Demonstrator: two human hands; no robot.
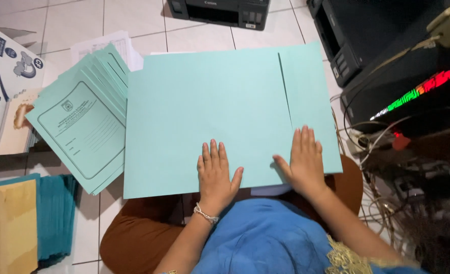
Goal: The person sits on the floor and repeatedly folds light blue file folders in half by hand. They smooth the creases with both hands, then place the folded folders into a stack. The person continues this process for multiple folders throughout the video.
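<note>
Nearest me, I see both hands flat and open on a large pale green card folder (pixel 210 116) lying across my lap: left hand (pixel 216 170) near its lower middle, right hand (pixel 304 155) beside the folded flap's edge, pressing, I judge, to keep the smooth stiff sheet level. Left of it, a fanned stack of printed green covers (pixel 83 127) rests on the tiled floor (pixel 73 20). Far off stand two black printers (pixel 220 10).

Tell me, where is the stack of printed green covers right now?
The stack of printed green covers lies on the floor at the person's left, partly tucked under the large plain green sheet.
</note>
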